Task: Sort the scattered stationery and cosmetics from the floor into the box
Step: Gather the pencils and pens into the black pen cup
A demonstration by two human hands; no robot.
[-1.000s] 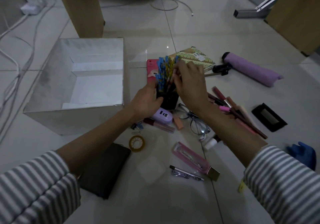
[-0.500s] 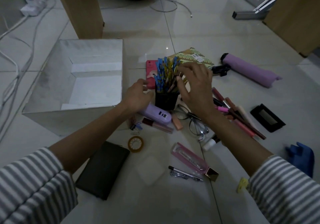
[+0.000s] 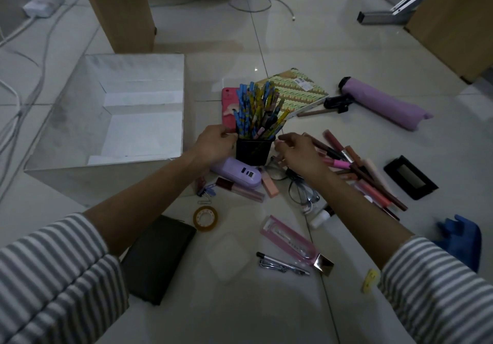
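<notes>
Entry: black pen cup (image 3: 253, 153) stands upright on the floor at frame centre, with its pens (image 3: 257, 111) fanning up and slightly right. We take the cup's long axis as vertical.

Left hand (image 3: 214, 145): at the cup's left wall, fingers curled round it near the rim. We read this as a hold.

Right hand (image 3: 297, 155): just beside the cup's right rim, fingertips drawn together. In this dim light we cannot tell whether they touch the cup or pinch anything.

Key relation: the cup sits between the two hands. The box (image 3: 101, 178) lies open-topped to the left and upper left of the frame, on the left hand's side and near the cup.

Judgement: the carry goes leftward over the box's right wall. The cup should stay upright or the pens will spill.
</notes>
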